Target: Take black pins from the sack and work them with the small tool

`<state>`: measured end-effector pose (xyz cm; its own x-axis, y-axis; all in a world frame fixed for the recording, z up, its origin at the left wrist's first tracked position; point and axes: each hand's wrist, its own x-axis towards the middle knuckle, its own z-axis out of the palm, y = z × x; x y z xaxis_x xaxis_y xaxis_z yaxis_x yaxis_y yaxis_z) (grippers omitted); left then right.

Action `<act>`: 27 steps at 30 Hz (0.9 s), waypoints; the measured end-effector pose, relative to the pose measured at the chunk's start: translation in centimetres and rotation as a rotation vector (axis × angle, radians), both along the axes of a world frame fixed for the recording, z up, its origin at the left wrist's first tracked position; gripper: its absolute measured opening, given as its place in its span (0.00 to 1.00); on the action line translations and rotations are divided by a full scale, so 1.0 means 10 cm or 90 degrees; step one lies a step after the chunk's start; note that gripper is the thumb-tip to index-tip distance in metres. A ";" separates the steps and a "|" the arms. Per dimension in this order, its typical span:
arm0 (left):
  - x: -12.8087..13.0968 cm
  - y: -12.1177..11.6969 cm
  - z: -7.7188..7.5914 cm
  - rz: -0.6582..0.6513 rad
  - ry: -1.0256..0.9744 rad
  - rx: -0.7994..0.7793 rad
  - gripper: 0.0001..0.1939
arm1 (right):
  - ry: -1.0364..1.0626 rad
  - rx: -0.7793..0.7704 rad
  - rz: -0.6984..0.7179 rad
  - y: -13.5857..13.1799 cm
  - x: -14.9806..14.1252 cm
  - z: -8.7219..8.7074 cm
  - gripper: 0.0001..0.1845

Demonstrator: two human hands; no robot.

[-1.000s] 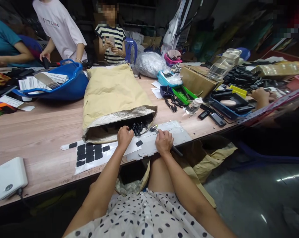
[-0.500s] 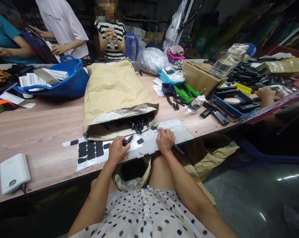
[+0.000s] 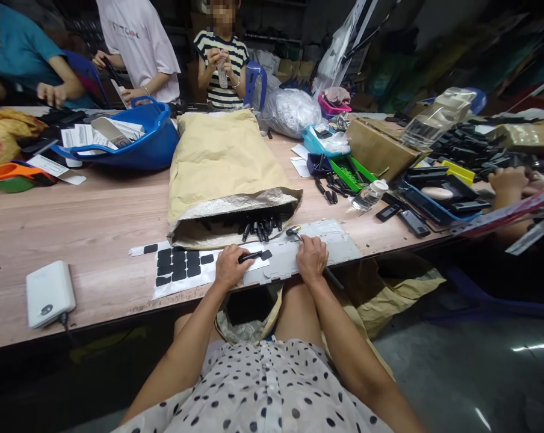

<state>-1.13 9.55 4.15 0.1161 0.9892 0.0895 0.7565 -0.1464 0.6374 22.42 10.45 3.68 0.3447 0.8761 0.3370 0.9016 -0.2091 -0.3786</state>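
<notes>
Head view: the left hand [image 3: 230, 266] pinches a black rod [image 3: 253, 257], its fingers narrowed on one end; the other end points right of the fingertips, close to a dark patch [image 3: 266, 255]. The right hand [image 3: 312, 258] has its fingers wrapped around a hammer [image 3: 293, 231], the metal head just beyond the fingers and the dark handle showing behind the hand, toward the person. A grey board [image 3: 342, 240] lies under the right fingers and reaches out to their right.

Left of the left fingers, a white sheet [image 3: 162, 293] bears rows of black patches [image 3: 179, 264]. Directly beyond the left fingers gapes the mouth of a paper sack [image 3: 227, 162], with more black rods [image 3: 260, 228] bunched at its right side, between and beyond the two hands.

Farther out, beyond and right of the right fingers, are a bottle [image 3: 370, 195], a green tray [image 3: 352, 172] and a carton [image 3: 383, 147]. Well left of the left fingers sits a white box [image 3: 50, 294] with a cable; beyond it, a blue tub [image 3: 132, 144] holds papers.
</notes>
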 end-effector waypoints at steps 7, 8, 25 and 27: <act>0.06 0.00 -0.01 0.003 -0.005 -0.003 0.06 | 0.137 0.045 0.296 -0.41 -0.40 0.09 0.20; 0.06 0.00 0.00 0.003 -0.007 -0.005 0.06 | 0.146 0.043 0.316 -0.45 -0.46 0.10 0.21; 0.10 0.00 0.05 0.014 -0.021 -0.028 0.11 | 0.130 0.011 0.367 -0.60 -0.68 0.17 0.23; 0.11 0.00 0.06 0.023 -0.031 -0.030 0.15 | 0.133 -0.004 0.376 -0.59 -0.69 0.14 0.23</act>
